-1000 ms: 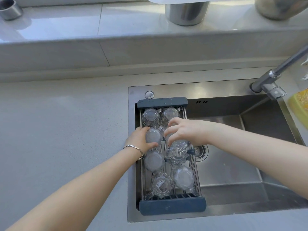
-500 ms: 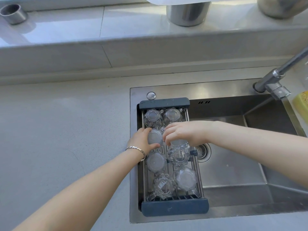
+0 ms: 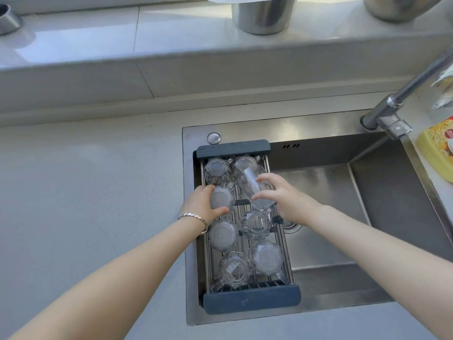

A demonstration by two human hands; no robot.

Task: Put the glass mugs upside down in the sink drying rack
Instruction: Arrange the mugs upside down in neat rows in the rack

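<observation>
The drying rack [image 3: 250, 301] lies across the left part of the steel sink [image 3: 343, 217], its dark end bars at the far and near sides. Inside it, glass mugs stand bottom up in two rows. The far pair [image 3: 217, 171] is at the back end, w/ the right one partly hidden behind a lifted mug. In the middle lie a smooth-bottom mug [image 3: 223, 235] on the left and a faceted mug [image 3: 255, 223] on the right. At the near end are a ribbed mug [image 3: 235, 269] and a rounded mug [image 3: 266, 257], both touching the near bar area.

The left hand [image 3: 199, 204], w/ a bracelet [image 3: 195, 217] at the wrist, is closed around a mug [image 3: 221, 198] that sits upside down in the left row, thumb at its near side, fingers at the far side. This mug seems to rest on the rack bars.

The right hand [image 3: 285, 197] grips a tilted mug [image 3: 256, 186], fingers over the top, thumb below. This mug is not upside down yet: it leans, its base pointing to the far left, above the right row, approx. between the far pair and the faceted mug.

The faucet [image 3: 397, 111] reaches in from the right. A yellow package [image 3: 438, 148] lies on the counter at the right edge. On the ledge behind stands a steel cup [image 3: 263, 17]
</observation>
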